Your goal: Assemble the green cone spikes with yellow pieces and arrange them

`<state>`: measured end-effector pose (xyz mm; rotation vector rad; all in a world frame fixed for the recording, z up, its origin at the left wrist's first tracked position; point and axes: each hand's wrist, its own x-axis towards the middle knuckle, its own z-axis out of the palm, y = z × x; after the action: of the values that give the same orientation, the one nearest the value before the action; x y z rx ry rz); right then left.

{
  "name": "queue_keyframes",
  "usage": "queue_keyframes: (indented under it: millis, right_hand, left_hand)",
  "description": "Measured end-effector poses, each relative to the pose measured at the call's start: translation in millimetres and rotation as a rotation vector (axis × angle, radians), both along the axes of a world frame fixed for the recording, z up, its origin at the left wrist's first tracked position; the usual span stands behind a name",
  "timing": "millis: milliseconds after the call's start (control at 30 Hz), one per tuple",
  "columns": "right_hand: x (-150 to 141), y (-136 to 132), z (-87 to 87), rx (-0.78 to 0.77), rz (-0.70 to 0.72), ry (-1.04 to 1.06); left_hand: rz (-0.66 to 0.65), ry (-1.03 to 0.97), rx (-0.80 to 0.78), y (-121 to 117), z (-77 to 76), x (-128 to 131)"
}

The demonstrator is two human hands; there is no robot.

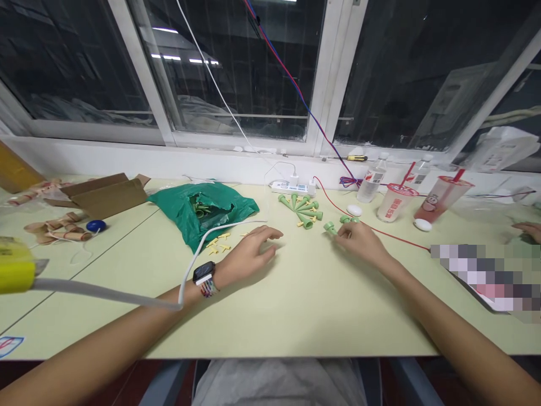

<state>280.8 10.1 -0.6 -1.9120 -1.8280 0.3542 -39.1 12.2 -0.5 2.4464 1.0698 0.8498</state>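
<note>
My left hand [249, 252] lies palm down on the pale green table [296, 304], fingers stretched out and holding nothing; a watch sits on its wrist. Small yellow plastic pieces [220, 242] lie just left of it. My right hand [359, 239] rests further right with its fingers curled around a small green plastic piece [329, 227]. Two more small green pieces [347, 219] lie just behind that hand. A pile of green cones with yellow tips [303, 208] sits between and beyond the hands.
A torn green plastic bag [203, 210] with more parts lies at the back left, beside a cardboard box [105, 194]. Two red-lidded drink cups [395, 202], a bottle [372, 179], a power strip [291, 186] and a red cable [380, 230] stand at the back right. Another person's hand [528, 228] shows at the far right.
</note>
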Motion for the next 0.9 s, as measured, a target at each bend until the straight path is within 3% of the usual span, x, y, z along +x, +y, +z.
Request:
queue_keyframes:
  millis: [67,133,300,433,567,667,767,900]
  right_hand:
    - [-25.5,-16.3,-0.6,-0.095,0.182,0.387]
    - [-54.2,-30.7,-4.1,-0.225,0.345,0.647]
    - [-109.0,-35.5,-12.5,-0.235,0.477,0.859]
    - [-130.1,-15.9,-8.3,-0.143,0.482,0.864]
    - [-148.9,3.2,-2.5,-0.088,0.482,0.879]
    - [-162.6,12.8,-3.4,-0.037,0.525,0.824]
    - [-172.6,17.9,-10.9,0.148,0.550,0.565]
    - [-185.5,18.1,-24.9,0.395,0.589,0.124]
  left_hand:
    - [-0.025,-0.065,-0.072,-5.7,3.1,4.9]
    - [-0.047,-0.134,-0.180,-9.8,6.0,9.1]
    - [-0.064,-0.292,-0.352,-5.8,11.0,7.0]
    - [-0.024,-0.483,-0.485,9.0,15.6,-6.5]
    - [-0.157,-0.716,-0.780,27.4,17.6,-25.5]
    - [-0.105,-0.812,-0.785,39.5,20.0,-39.9]
    - [-0.004,-0.912,-0.727,47.9,24.5,-50.8]
    - [0.040,-0.981,-0.690,54.1,27.4,-56.4]
